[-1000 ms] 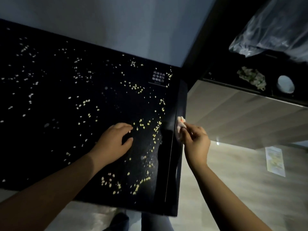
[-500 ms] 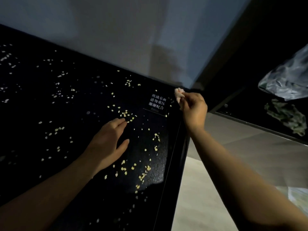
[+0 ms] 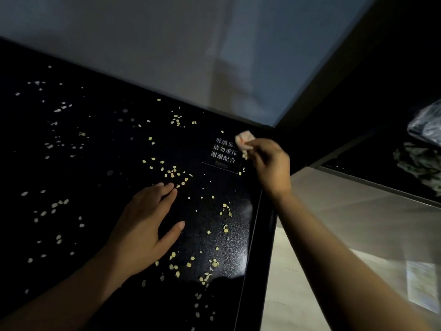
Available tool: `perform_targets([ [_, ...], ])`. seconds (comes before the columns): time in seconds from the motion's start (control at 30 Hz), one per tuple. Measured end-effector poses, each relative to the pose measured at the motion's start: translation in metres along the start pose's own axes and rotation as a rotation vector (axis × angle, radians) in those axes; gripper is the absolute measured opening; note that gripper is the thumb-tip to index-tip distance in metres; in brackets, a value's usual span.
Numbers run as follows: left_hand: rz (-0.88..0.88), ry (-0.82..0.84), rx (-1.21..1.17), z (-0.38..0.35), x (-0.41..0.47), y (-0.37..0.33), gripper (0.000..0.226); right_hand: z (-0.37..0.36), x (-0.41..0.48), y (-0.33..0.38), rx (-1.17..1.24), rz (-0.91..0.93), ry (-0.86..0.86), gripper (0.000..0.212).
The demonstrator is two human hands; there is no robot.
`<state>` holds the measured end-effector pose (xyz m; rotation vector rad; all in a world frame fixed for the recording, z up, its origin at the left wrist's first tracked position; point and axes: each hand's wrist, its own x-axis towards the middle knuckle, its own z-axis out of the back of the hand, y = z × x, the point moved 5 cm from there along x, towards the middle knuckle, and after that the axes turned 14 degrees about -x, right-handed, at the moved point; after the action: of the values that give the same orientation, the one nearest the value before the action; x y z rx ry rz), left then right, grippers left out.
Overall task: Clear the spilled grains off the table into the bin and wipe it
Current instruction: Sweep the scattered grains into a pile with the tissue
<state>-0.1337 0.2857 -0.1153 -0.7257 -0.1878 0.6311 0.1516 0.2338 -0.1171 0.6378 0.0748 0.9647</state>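
- The left hand (image 3: 145,225) lies flat on the black glass table (image 3: 102,163), fingers straight and close together, thumb spread, holding nothing. Its fingertips sit just short of a cluster of grains (image 3: 174,174).
- The right hand (image 3: 269,163) is at the table's far right corner, thumb and fingers pinched on a small, pale crumpled wad (image 3: 243,142); I cannot tell whether it is tissue or cloth.
- The grains are scattered over most of the tabletop, thickest between the two hands and down the right side towards the near edge.
- They look like small, dry, flat flakes. I judge them very light and loose, quick to skid on smooth glass, and too many to pick up singly.
- The best hold is no hold: herd them with the side of a flat palm into one pile, then draw it over the right edge into a cupped hand.
- The wad looks soft and should wipe fine dust, but it may push the flakes about.
- A printed notice (image 3: 224,151) names a glass top and asks for no heavy pressure, so strokes should be light.
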Motion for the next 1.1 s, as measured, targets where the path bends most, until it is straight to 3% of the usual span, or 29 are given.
perform_targets([
  [0.17,-0.018,-0.004,-0.006,0.001,-0.001,-0.001,0.070,0.020,-0.049,0.009,0.023,-0.017,0.051,0.018],
  [0.37,-0.008,0.000,0.000,-0.001,-0.001,0.003,0.069,0.027,0.008,-0.002,0.001,-0.065,-0.108,0.019],
  [0.5,-0.011,-0.008,0.004,-0.002,-0.001,0.003,0.069,0.005,0.030,-0.014,0.011,-0.143,-0.001,0.018],
  [0.63,-0.012,-0.011,0.012,-0.003,-0.001,0.003,0.070,0.008,-0.008,0.002,-0.051,-0.015,-0.014,0.018],
  [0.83,-0.011,-0.006,0.029,-0.003,-0.001,0.003,0.072,0.018,-0.082,0.024,0.032,0.066,0.193,0.020],
  [1.1,-0.028,-0.002,0.042,-0.004,0.000,0.002,0.073,0.035,-0.026,0.008,-0.040,-0.054,-0.077,0.022],
])
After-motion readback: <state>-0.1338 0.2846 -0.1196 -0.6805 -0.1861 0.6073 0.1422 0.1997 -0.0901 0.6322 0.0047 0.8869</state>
